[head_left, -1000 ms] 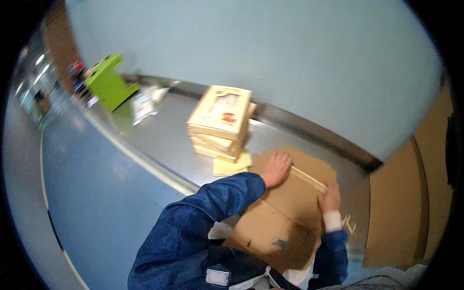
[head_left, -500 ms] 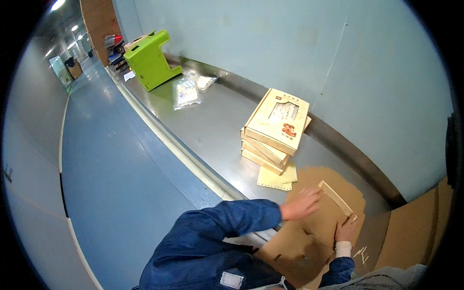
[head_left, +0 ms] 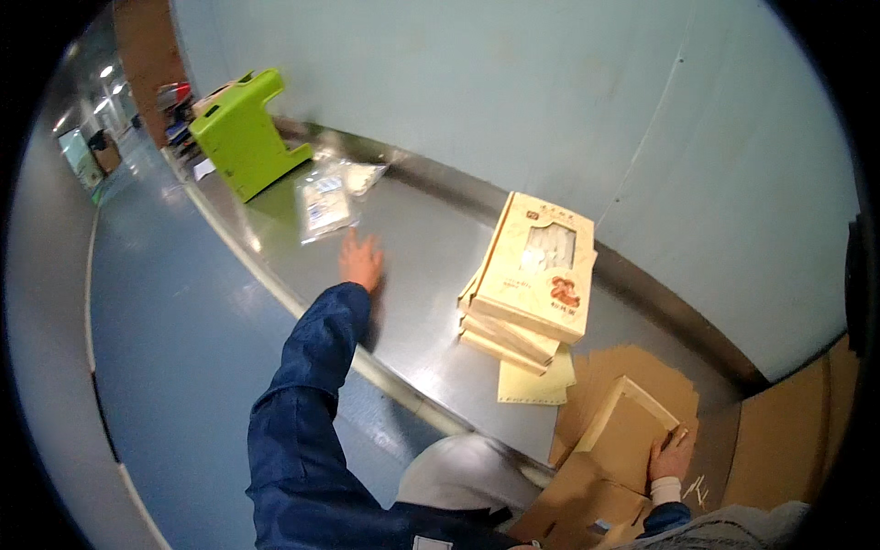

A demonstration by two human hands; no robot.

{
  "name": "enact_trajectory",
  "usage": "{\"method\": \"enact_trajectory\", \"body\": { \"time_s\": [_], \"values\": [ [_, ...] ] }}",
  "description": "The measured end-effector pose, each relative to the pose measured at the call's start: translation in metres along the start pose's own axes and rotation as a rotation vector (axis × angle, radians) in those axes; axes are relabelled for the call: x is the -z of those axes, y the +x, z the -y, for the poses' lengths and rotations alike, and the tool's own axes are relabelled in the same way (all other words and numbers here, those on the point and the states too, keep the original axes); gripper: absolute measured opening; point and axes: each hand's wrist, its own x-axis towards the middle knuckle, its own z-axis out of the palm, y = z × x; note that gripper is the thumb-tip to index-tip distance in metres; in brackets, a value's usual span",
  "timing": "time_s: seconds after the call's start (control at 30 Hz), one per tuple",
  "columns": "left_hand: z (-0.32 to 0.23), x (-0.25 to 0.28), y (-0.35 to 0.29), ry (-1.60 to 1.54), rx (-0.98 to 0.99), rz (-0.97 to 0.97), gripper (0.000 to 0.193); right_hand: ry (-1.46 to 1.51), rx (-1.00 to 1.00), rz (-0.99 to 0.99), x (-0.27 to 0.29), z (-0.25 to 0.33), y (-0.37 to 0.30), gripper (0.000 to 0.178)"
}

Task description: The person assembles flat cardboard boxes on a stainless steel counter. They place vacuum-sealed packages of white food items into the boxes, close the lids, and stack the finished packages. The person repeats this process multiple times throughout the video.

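My left hand [head_left: 362,259] is stretched out over the metal counter, fingers apart and holding nothing. Just beyond its fingertips lie clear plastic bags [head_left: 327,203] with pale contents. At the lower right, a partly folded cardboard box [head_left: 632,449] lies with its brown inside up and pale side walls raised. My right hand [head_left: 672,452] grips the right end of its raised wall. Left of and behind this box stands a stack of cream cartons [head_left: 532,266], the top one with a window showing pale pieces. Yellow sheets [head_left: 536,380] stick out beneath the stack.
A lime-green plastic stool [head_left: 243,137] lies on its side at the counter's far end. The metal counter [head_left: 417,266] runs along a pale blue wall [head_left: 513,101]. Large brown cardboard [head_left: 788,431] stands at the right. Small white strips [head_left: 697,490] lie near my right wrist.
My left hand has left the cardboard box and swung far left toward the plastic bags. More of the box's side walls now stand up. My right hand stays at the box; the view has shifted.
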Motion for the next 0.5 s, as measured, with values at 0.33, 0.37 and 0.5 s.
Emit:
{"method": "enact_trajectory", "body": {
  "time_s": [0.33, 0.37, 0.5],
  "values": [
    [0.024, -0.057, 0.06, 0.287, 0.122, -0.095, 0.043, -0.057, 0.107, -0.107, -0.018, -0.016, 0.002, 0.077],
    [0.028, -0.058, 0.062, 0.312, 0.117, -0.135, 0.047, -0.043, 0.112, -0.118, -0.021, -0.014, 0.003, 0.077],
    [0.027, -0.053, 0.061, 0.311, 0.101, -0.134, 0.057, -0.031, 0.162, -0.203, -0.028, -0.014, 0.004, 0.079]
  ]
}}
